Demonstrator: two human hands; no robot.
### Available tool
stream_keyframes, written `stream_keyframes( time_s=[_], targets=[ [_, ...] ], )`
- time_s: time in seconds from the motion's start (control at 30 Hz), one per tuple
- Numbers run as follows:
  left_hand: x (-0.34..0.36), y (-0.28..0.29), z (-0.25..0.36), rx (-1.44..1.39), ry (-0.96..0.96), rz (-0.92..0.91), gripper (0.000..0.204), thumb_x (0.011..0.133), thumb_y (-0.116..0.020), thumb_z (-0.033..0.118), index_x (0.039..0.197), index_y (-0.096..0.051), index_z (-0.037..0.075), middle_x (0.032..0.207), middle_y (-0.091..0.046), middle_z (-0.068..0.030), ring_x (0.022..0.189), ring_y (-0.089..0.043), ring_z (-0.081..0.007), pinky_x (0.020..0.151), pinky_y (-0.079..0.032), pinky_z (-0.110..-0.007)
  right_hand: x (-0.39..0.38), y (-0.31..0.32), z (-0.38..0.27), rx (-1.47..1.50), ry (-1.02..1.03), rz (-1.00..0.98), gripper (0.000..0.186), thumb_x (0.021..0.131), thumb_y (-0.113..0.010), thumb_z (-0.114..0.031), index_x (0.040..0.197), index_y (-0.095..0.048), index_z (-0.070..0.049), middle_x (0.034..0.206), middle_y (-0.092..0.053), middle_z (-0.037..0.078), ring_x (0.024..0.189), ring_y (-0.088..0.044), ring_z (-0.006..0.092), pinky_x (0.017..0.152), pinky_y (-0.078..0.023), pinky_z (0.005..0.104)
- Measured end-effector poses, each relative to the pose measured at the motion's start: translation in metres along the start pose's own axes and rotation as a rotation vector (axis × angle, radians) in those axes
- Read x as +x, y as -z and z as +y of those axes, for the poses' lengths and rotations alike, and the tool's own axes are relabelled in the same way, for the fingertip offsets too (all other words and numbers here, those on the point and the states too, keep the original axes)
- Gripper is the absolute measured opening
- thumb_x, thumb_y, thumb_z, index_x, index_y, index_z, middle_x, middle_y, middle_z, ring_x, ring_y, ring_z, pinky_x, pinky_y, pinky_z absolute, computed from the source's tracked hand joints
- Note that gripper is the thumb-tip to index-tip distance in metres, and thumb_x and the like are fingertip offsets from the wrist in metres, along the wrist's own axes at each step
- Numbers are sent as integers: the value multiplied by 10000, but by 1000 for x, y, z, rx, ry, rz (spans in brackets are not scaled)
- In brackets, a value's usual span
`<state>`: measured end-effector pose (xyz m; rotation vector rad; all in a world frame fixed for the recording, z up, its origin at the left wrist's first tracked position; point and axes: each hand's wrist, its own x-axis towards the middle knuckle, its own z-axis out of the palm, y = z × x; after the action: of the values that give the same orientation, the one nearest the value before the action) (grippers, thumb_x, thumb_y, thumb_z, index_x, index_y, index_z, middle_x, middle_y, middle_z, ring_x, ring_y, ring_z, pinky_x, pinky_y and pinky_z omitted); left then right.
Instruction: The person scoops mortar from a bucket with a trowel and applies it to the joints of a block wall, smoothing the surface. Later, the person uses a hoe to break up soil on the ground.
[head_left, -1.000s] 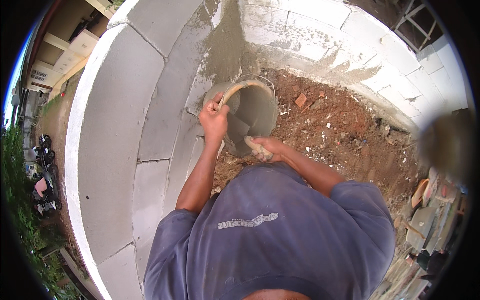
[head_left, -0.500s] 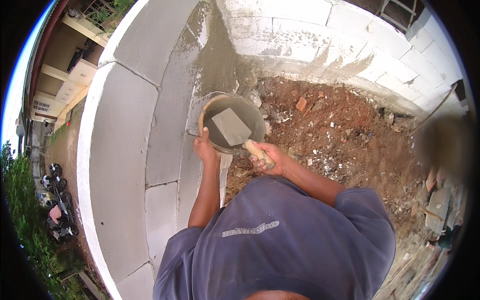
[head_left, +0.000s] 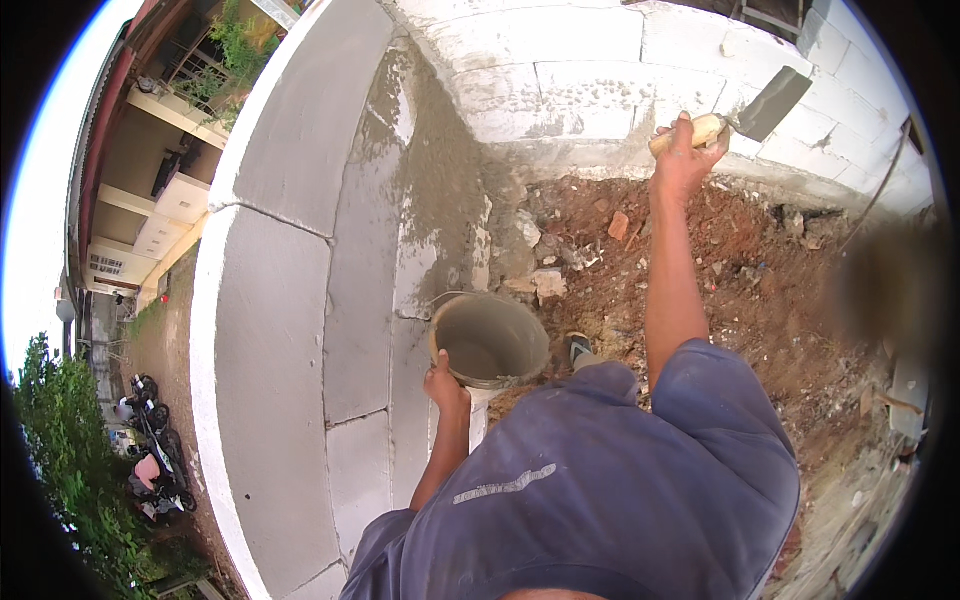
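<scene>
Two hands are busy, one near and one far. Close in, the left hand (head_left: pixel 446 384) is closed on the rim of a round bucket (head_left: pixel 490 340) of grey mortar, which sits on the ledge beside the red rubble. Farther off, the right hand (head_left: pixel 684 155) is wrapped tight around the wooden handle of a trowel (head_left: pixel 745 115), lifted against the white block wall (head_left: pixel 590 70). This looks like the laying-on step; placing mortar there likely calls for a steady, angled blade.
</scene>
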<state>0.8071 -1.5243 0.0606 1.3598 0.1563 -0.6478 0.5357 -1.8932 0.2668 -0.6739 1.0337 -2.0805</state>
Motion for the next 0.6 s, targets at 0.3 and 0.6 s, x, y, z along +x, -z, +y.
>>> stream_keyframes(
  time_s=[0.3,0.6],
  targets=[
    [2,24,4,56,-5,75,169,910,-684,75,997,-612,-51,986,-666,-156,872,-669,-236,790,-568,-380,-284,13,98,-726,-301,-1352,610,886,-667,-213,1412,-397,-65,1063,-684,249,952,-693,313,790,-542,435],
    [10,-23,6,81,-114,-90,195,946,-699,146,825,-584,47,859,-649,-48,715,-552,-103,664,-468,-271,-148,160,34,-1155,-336,-1744,634,919,-603,-251,1490,-384,-85,1032,-670,257,937,-665,399,850,-522,499]
  ],
)
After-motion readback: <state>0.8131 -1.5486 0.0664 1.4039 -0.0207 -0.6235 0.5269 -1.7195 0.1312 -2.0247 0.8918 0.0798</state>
